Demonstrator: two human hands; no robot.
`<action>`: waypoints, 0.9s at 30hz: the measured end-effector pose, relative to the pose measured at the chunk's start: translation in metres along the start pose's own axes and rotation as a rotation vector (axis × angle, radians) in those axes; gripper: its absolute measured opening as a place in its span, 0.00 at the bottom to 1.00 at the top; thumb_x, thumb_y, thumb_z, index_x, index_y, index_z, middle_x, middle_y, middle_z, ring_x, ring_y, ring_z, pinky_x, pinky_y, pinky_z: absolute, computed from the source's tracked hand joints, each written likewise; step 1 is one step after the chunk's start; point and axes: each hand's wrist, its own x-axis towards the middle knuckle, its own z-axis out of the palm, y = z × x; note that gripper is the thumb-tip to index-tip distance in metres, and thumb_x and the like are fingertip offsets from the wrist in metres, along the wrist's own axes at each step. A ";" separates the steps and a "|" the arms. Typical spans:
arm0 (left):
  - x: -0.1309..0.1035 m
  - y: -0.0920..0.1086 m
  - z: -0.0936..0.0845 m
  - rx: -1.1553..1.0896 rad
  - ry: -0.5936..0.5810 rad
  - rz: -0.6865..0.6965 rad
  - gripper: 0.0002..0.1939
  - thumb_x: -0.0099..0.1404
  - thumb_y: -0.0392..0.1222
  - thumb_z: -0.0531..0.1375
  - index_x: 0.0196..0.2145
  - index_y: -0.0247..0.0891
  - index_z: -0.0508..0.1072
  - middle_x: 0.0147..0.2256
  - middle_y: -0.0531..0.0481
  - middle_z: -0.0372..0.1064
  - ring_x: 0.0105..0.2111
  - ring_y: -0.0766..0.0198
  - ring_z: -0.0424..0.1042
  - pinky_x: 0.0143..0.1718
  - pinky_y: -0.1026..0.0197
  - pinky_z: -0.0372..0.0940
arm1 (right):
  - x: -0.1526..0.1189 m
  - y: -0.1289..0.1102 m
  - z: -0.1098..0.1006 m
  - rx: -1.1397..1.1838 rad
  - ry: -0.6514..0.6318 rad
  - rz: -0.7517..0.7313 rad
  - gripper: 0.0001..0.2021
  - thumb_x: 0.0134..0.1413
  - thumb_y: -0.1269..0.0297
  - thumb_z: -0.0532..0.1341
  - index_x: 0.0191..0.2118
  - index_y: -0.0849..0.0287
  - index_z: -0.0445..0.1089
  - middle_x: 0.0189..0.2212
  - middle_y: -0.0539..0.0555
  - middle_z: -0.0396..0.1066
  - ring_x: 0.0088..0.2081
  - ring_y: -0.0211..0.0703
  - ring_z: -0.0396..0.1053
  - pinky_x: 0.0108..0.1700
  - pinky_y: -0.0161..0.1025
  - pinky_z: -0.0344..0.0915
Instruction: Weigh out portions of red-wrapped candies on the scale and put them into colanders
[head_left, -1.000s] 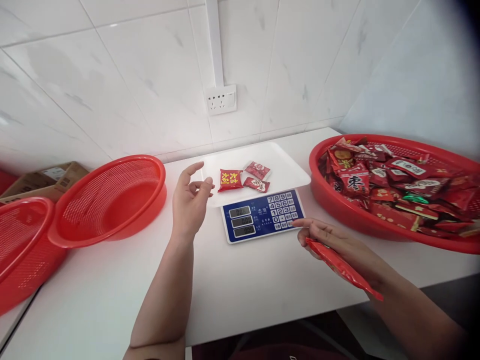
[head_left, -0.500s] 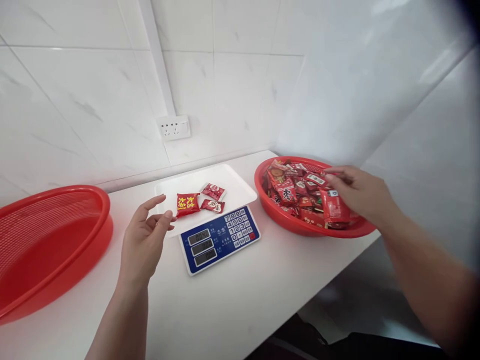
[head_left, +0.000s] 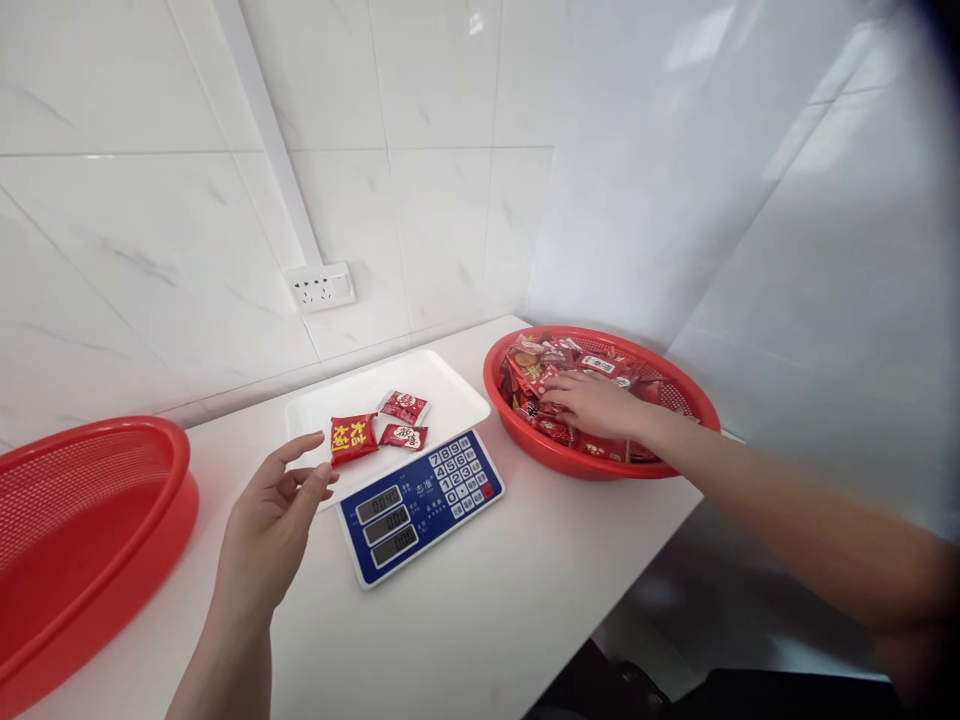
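Observation:
My right hand [head_left: 600,405] reaches into a red plastic basket [head_left: 534,455] heaped with small red snack packets [head_left: 529,360]. Its fingers are stretched out and touch the packets near the middle; the fingertips are partly hidden among the wrappers. On the near left, my left hand [head_left: 266,530] hovers by the white weighing pan [head_left: 452,395], thumb and fingers apart, holding nothing. A large red packet with yellow characters [head_left: 353,438] lies on the pan, close to my left fingertips. Beside it lie two smaller red packets, an upper one [head_left: 406,405] and a lower one [head_left: 403,437].
The digital scale's blue panel [head_left: 420,510] with displays and keys faces me, below the pan. A second red basket [head_left: 154,545] stands at the left of the white table [head_left: 450,620]. A wall socket [head_left: 321,288] is behind. The table's edge runs diagonally at the right.
My right hand has moved left, from the basket's right side to the middle of the heap. The view has shifted a little. My left hand keeps its pose, and the packets on the pan stay put.

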 end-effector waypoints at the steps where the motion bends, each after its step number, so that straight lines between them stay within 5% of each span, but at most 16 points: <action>1: 0.000 0.000 0.000 -0.004 -0.004 0.002 0.26 0.53 0.56 0.61 0.48 0.43 0.69 0.26 0.51 0.71 0.33 0.57 0.73 0.37 0.55 0.69 | -0.002 0.007 -0.002 -0.009 0.001 0.033 0.17 0.53 0.65 0.55 0.49 0.51 0.71 0.57 0.53 0.63 0.57 0.58 0.58 0.54 0.55 0.58; 6: 0.002 -0.001 0.002 -0.001 -0.033 -0.001 0.26 0.53 0.57 0.61 0.47 0.41 0.70 0.27 0.50 0.72 0.34 0.55 0.73 0.37 0.54 0.69 | -0.012 0.017 -0.016 0.002 0.013 0.129 0.15 0.52 0.70 0.55 0.42 0.56 0.75 0.46 0.59 0.72 0.48 0.59 0.67 0.46 0.51 0.64; 11: 0.003 -0.006 0.004 0.049 -0.076 0.027 0.26 0.55 0.58 0.59 0.46 0.40 0.70 0.27 0.50 0.72 0.33 0.56 0.73 0.37 0.53 0.70 | -0.005 -0.025 -0.022 0.210 -0.003 -0.069 0.19 0.59 0.65 0.48 0.54 0.55 0.65 0.55 0.53 0.65 0.53 0.49 0.64 0.52 0.42 0.62; 15: 0.003 -0.011 0.004 0.044 -0.103 0.053 0.24 0.56 0.58 0.58 0.45 0.41 0.70 0.32 0.49 0.72 0.36 0.57 0.73 0.37 0.54 0.70 | 0.006 -0.047 -0.020 0.333 -0.085 -0.189 0.19 0.57 0.69 0.48 0.53 0.59 0.65 0.54 0.59 0.65 0.52 0.49 0.64 0.52 0.42 0.61; 23: 0.005 -0.015 0.004 -0.005 -0.114 0.086 0.20 0.57 0.55 0.59 0.44 0.42 0.70 0.39 0.48 0.72 0.36 0.59 0.73 0.37 0.57 0.70 | -0.016 -0.023 -0.020 0.281 -0.196 -0.171 0.11 0.49 0.70 0.53 0.32 0.56 0.73 0.35 0.56 0.72 0.43 0.52 0.68 0.42 0.41 0.63; 27: 0.003 -0.015 0.004 -0.010 -0.120 0.073 0.21 0.57 0.55 0.59 0.44 0.41 0.70 0.39 0.47 0.72 0.36 0.59 0.73 0.37 0.56 0.70 | -0.028 -0.013 -0.023 0.162 -0.219 -0.034 0.10 0.46 0.72 0.54 0.25 0.56 0.71 0.32 0.54 0.71 0.36 0.48 0.69 0.36 0.39 0.62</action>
